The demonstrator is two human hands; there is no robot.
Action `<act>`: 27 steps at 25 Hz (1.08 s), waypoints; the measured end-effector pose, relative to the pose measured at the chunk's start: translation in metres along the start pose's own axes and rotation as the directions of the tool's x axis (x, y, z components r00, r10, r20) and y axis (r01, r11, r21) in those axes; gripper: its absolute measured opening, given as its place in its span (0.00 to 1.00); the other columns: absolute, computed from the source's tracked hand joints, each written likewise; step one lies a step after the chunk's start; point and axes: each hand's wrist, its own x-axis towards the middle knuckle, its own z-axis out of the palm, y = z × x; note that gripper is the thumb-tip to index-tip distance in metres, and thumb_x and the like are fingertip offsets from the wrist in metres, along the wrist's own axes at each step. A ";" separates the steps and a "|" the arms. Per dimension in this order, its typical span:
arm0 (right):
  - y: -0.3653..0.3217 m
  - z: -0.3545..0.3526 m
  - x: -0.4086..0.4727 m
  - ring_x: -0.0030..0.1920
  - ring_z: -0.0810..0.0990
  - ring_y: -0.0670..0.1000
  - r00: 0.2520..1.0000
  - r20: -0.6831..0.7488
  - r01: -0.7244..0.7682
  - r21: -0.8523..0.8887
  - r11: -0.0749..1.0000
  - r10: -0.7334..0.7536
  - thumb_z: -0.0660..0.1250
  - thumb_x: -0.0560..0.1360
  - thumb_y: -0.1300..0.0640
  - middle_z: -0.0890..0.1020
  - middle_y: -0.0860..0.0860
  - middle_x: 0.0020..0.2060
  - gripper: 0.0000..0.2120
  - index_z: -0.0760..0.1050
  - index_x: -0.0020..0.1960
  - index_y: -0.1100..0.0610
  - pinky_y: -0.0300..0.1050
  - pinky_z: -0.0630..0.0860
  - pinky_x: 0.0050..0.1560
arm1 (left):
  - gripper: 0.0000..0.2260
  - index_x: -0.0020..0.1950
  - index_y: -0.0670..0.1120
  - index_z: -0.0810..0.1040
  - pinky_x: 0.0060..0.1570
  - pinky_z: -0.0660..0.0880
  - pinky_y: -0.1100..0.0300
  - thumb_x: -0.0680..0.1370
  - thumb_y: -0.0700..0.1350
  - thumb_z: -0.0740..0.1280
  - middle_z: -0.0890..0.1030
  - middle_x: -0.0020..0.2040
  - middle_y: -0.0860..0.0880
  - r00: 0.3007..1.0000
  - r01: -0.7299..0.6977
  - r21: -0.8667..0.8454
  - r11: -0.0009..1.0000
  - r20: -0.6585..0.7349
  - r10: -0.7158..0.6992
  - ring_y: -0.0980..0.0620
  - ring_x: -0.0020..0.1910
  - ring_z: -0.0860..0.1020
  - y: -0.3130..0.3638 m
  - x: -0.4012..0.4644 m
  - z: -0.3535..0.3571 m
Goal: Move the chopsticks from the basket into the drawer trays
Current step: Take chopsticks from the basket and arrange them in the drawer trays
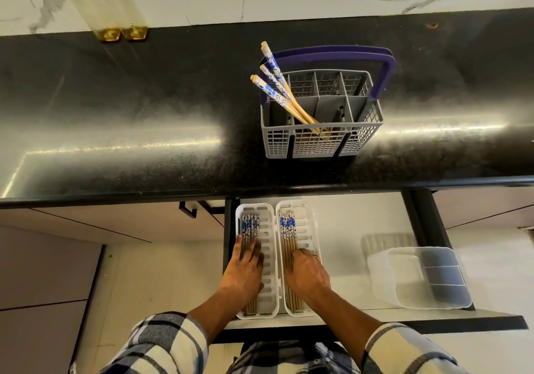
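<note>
Left hand (245,266) lies flat, fingers straight, on the chopsticks (250,230) in the left slotted white plastic tray (270,258). Right hand (307,274) rests on the bundle (289,238) in the right tray (307,229), fingers curled; grasp unclear. Far beyond both hands, a grey mesh basket (318,139) on speckled black stone counter (144,107) holds blue-patterned wooden chopsticks (277,90), leaning left.

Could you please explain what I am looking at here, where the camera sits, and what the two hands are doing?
There is no machine here: a person wears a camera on the head, looking down at their own hands. On the dark counter stands a grey basket with a few chopsticks left in it. Below, an open drawer holds two white trays and a clear container. The left hand lies flat on chopsticks in the left tray; the right hand rests on those in the right tray.
</note>
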 end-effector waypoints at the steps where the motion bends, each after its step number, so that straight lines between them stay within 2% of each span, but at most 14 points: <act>1: 0.000 0.000 0.000 0.54 0.79 0.56 1.000 0.002 -0.001 -0.002 1.000 0.001 0.65 0.76 0.55 0.80 0.53 0.54 0.12 0.76 0.58 0.57 0.50 0.79 0.53 | 0.34 0.80 0.42 0.46 0.68 0.28 0.32 0.82 0.60 0.53 0.42 0.80 0.39 1.000 0.003 0.006 1.000 0.006 -0.003 0.39 0.77 0.35 -0.001 0.000 0.000; 9: 0.000 0.000 -0.002 0.53 0.80 0.55 1.000 -0.009 0.012 -0.002 1.000 -0.012 0.64 0.76 0.56 0.80 0.53 0.53 0.12 0.76 0.57 0.57 0.49 0.79 0.52 | 0.36 0.80 0.41 0.45 0.68 0.29 0.32 0.81 0.61 0.54 0.42 0.80 0.39 0.999 0.020 -0.034 0.999 0.027 -0.019 0.39 0.77 0.34 -0.001 0.000 -0.004; 11: -0.005 -0.007 -0.007 0.50 0.80 0.54 0.998 -0.050 0.038 0.020 0.999 -0.037 0.64 0.76 0.56 0.81 0.53 0.52 0.10 0.76 0.56 0.56 0.49 0.81 0.52 | 0.34 0.80 0.43 0.47 0.70 0.29 0.34 0.81 0.61 0.53 0.44 0.81 0.41 0.998 0.055 -0.125 0.991 0.000 -0.055 0.41 0.78 0.35 -0.002 -0.005 -0.017; 13: -0.011 -0.027 -0.016 0.49 0.82 0.51 0.979 -0.178 0.116 0.102 0.988 -0.096 0.63 0.78 0.57 0.83 0.51 0.53 0.09 0.77 0.57 0.54 0.44 0.81 0.52 | 0.32 0.80 0.46 0.52 0.72 0.32 0.37 0.81 0.61 0.51 0.50 0.81 0.43 0.975 0.134 -0.348 0.928 -0.122 -0.187 0.43 0.79 0.40 -0.011 -0.011 -0.038; 14: -0.016 -0.045 -0.022 0.50 0.82 0.50 0.955 -0.265 0.178 0.151 0.972 -0.134 0.63 0.79 0.57 0.83 0.50 0.54 0.10 0.78 0.58 0.54 0.41 0.79 0.54 | 0.31 0.79 0.47 0.57 0.74 0.35 0.39 0.81 0.62 0.50 0.55 0.80 0.44 0.926 0.154 -0.494 0.856 -0.229 -0.299 0.44 0.80 0.45 -0.018 -0.014 -0.050; 16: -0.026 -0.094 -0.033 0.55 0.81 0.49 0.871 -0.443 0.324 0.195 0.926 -0.211 0.65 0.79 0.57 0.83 0.49 0.56 0.12 0.79 0.61 0.54 0.40 0.76 0.57 | 0.31 0.77 0.47 0.64 0.77 0.46 0.45 0.79 0.63 0.49 0.64 0.78 0.46 0.751 0.063 -0.750 0.659 -0.399 -0.526 0.46 0.79 0.53 -0.034 -0.025 -0.084; 18: -0.038 -0.150 -0.036 0.57 0.80 0.48 0.735 -0.615 0.459 0.140 0.878 -0.286 0.66 0.78 0.58 0.83 0.50 0.57 0.12 0.79 0.61 0.55 0.42 0.76 0.60 | 0.29 0.76 0.46 0.66 0.77 0.54 0.49 0.80 0.61 0.54 0.67 0.76 0.47 0.578 -0.107 -0.854 0.509 -0.470 -0.667 0.48 0.78 0.58 -0.054 -0.036 -0.126; 19: -0.046 -0.177 -0.035 0.56 0.80 0.47 0.665 -0.678 0.509 0.102 0.855 -0.315 0.67 0.77 0.58 0.83 0.49 0.56 0.12 0.79 0.61 0.56 0.41 0.76 0.59 | 0.28 0.76 0.46 0.66 0.76 0.57 0.50 0.80 0.59 0.58 0.68 0.75 0.48 0.528 -0.177 -0.883 0.434 -0.458 -0.715 0.50 0.77 0.60 -0.064 -0.038 -0.147; 20: -0.055 -0.201 -0.032 0.55 0.80 0.46 0.611 -0.720 0.546 0.083 0.833 -0.329 0.67 0.77 0.58 0.82 0.48 0.55 0.12 0.79 0.60 0.55 0.38 0.75 0.58 | 0.26 0.75 0.45 0.67 0.75 0.60 0.52 0.80 0.56 0.62 0.69 0.74 0.49 0.511 -0.240 -0.909 0.341 -0.417 -0.752 0.51 0.76 0.62 -0.073 -0.039 -0.171; 21: -0.066 -0.223 -0.029 0.53 0.79 0.44 0.580 -0.746 0.573 0.088 0.815 -0.327 0.66 0.78 0.58 0.82 0.45 0.52 0.11 0.79 0.60 0.55 0.33 0.73 0.55 | 0.25 0.75 0.45 0.68 0.73 0.63 0.54 0.80 0.54 0.65 0.71 0.72 0.49 0.524 -0.302 -0.927 0.222 -0.356 -0.774 0.53 0.74 0.66 -0.081 -0.037 -0.192; 23: -0.086 -0.257 -0.016 0.50 0.78 0.42 0.584 -0.756 0.591 0.147 0.793 -0.294 0.66 0.78 0.57 0.79 0.42 0.50 0.12 0.78 0.61 0.53 0.27 0.71 0.51 | 0.24 0.73 0.45 0.71 0.70 0.68 0.57 0.78 0.52 0.68 0.76 0.69 0.49 0.599 -0.406 -0.912 -0.053 -0.222 -0.770 0.55 0.67 0.74 -0.096 -0.028 -0.229; 24: -0.095 -0.269 -0.005 0.49 0.79 0.43 0.612 -0.738 0.584 0.179 0.792 -0.284 0.66 0.78 0.55 0.80 0.43 0.50 0.13 0.78 0.62 0.52 0.29 0.73 0.50 | 0.24 0.71 0.44 0.73 0.67 0.71 0.58 0.78 0.51 0.69 0.79 0.66 0.48 0.633 -0.423 -0.892 -0.156 -0.168 -0.755 0.55 0.64 0.77 -0.101 -0.020 -0.240; 25: -0.101 -0.276 0.006 0.49 0.80 0.44 0.649 -0.704 0.572 0.203 0.795 -0.288 0.67 0.78 0.54 0.81 0.44 0.51 0.13 0.78 0.63 0.53 0.34 0.76 0.52 | 0.22 0.69 0.43 0.74 0.64 0.73 0.59 0.77 0.51 0.70 0.81 0.63 0.49 0.651 -0.418 -0.886 -0.202 -0.136 -0.747 0.55 0.61 0.79 -0.104 -0.014 -0.249; 27: -0.113 -0.287 0.028 0.49 0.80 0.45 0.725 -0.599 0.545 0.199 0.815 -0.339 0.67 0.78 0.53 0.84 0.48 0.53 0.14 0.78 0.63 0.53 0.40 0.76 0.54 | 0.21 0.66 0.44 0.77 0.60 0.75 0.58 0.77 0.53 0.70 0.83 0.57 0.51 0.635 -0.386 -0.904 -0.185 -0.115 -0.764 0.53 0.58 0.80 -0.106 0.000 -0.260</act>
